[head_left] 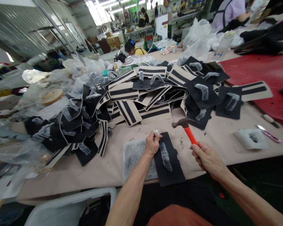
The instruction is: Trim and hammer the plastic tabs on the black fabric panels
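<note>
Landmark = the grey pad (134,157) at the table edge. Just left of it, a heap of black/beige pieces (89,125), w/ loose ones that could slide in. On its right half lies the black piece (168,163), left hand (152,143) pinning its top edge, fingers curled tight, taped thumb up. Right of that, right hand (208,158) fisted round the hammer (187,128), head hanging v. close to that thumb. Imo a slightly off swing = smashed thumb, or the piece skids.

We are seeing a beige counter (103,166) stretching across the frame. Lying on it are a grey pad (134,157) at lower centre with a black piece (172,172) over it, a heap of black-and-beige pieces (141,94) across the middle, clear bags (61,75) at upper left, and a red mat (261,75) at right.
</note>
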Motion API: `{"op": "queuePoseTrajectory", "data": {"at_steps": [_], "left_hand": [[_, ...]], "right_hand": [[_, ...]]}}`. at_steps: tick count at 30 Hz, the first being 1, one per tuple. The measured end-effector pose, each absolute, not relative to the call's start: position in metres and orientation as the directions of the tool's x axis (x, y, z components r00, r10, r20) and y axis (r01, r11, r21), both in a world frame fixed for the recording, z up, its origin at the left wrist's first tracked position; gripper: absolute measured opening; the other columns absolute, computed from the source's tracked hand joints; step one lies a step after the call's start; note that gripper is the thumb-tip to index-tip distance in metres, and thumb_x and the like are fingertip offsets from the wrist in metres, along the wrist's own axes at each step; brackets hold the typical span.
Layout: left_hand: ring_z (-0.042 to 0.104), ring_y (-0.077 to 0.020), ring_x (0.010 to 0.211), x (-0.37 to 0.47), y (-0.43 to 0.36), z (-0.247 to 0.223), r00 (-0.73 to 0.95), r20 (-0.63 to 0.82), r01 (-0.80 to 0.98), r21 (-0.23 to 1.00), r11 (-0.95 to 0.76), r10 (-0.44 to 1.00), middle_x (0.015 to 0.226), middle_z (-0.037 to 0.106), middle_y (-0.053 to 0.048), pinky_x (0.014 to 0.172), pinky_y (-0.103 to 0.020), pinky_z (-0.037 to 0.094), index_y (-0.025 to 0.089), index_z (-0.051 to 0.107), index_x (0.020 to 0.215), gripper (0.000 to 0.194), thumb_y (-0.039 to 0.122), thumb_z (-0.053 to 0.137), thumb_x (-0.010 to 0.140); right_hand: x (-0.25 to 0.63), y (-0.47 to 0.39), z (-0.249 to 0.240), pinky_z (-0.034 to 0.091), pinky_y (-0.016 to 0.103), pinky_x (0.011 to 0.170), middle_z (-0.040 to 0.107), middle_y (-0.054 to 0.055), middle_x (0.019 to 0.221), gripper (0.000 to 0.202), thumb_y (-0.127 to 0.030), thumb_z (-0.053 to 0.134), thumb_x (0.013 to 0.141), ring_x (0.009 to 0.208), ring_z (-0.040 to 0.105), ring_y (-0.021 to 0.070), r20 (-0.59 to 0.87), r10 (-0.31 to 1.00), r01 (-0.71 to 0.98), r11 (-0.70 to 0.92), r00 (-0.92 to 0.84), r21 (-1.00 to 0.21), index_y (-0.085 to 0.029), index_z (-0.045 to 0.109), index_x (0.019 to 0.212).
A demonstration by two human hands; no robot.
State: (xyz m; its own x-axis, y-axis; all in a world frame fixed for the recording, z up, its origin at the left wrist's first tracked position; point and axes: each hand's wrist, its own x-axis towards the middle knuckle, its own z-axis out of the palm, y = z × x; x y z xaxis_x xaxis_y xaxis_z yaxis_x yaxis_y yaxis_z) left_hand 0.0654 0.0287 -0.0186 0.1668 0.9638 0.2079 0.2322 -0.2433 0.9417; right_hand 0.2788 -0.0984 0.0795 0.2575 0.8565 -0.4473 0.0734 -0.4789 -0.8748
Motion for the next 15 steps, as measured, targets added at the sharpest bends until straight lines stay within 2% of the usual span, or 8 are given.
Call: {"op": "queuePoseTrajectory", "data": {"at_steps": [2, 4, 8, 11, 15], "left_hand": [[0.062, -0.0177, 0.07, 0.065, 0.03, -0.018, 0.211, 0.252, 0.317, 0.897, -0.31, 0.945, 0.076, 0.067, -0.004, 0.069, -0.028, 0.047, 0.02, 0.064, 0.085, 0.011, 0.028, 0.059, 0.091], [0.059, -0.017, 0.068, 0.064, 0.031, -0.016, 0.285, 0.276, 0.379, 0.847, -0.372, 0.918, 0.074, 0.063, -0.002, 0.067, -0.027, 0.045, 0.02, 0.062, 0.084, 0.008, 0.025, 0.058, 0.09], [0.06, -0.0168, 0.071, 0.061, 0.03, -0.012, 0.402, 0.268, 0.384, 0.819, -0.426, 0.876, 0.079, 0.064, -0.002, 0.07, -0.027, 0.047, 0.02, 0.06, 0.09, 0.005, 0.022, 0.056, 0.09], [0.064, -0.0175, 0.077, 0.059, 0.028, -0.013, 0.392, 0.26, 0.332, 0.855, -0.4, 0.882, 0.085, 0.068, -0.003, 0.074, -0.028, 0.05, 0.021, 0.06, 0.096, 0.008, 0.023, 0.054, 0.092], [0.065, -0.0182, 0.077, 0.057, 0.03, -0.015, 0.363, 0.25, 0.293, 0.884, -0.365, 0.898, 0.084, 0.069, -0.004, 0.076, -0.03, 0.052, 0.02, 0.061, 0.094, 0.008, 0.026, 0.056, 0.091]], "right_hand": [[0.283, -0.094, 0.09, 0.029, 0.022, 0.04, 0.043, -0.006, 0.055, 0.037, -0.057, 0.046, 0.089, 0.043, 0.038, 0.0092, -0.303, 0.92, 0.286, -0.368, 0.249, -0.884, -0.023, 0.045, 0.076], [0.285, -0.088, 0.106, 0.031, 0.024, 0.046, 0.045, -0.005, 0.055, 0.036, -0.055, 0.043, 0.092, 0.047, 0.042, 0.011, -0.132, 0.965, 0.491, -0.23, 0.225, -0.84, -0.023, 0.045, 0.074], [0.282, -0.076, 0.135, 0.026, 0.027, 0.05, 0.045, -0.003, 0.054, 0.033, -0.051, 0.038, 0.094, 0.047, 0.044, 0.0141, 0.109, 0.983, 0.723, -0.03, 0.144, -0.69, -0.023, 0.044, 0.077], [0.277, -0.069, 0.138, 0.022, 0.028, 0.052, 0.047, -0.002, 0.056, 0.032, -0.048, 0.036, 0.097, 0.048, 0.044, 0.0149, 0.181, 0.981, 0.825, 0.049, 0.065, -0.563, -0.023, 0.044, 0.079], [0.274, -0.062, 0.13, 0.018, 0.029, 0.054, 0.052, -0.001, 0.062, 0.03, -0.043, 0.036, 0.1, 0.05, 0.044, 0.0142, 0.147, 0.987, 0.893, 0.116, -0.057, -0.434, -0.022, 0.046, 0.081]]}}
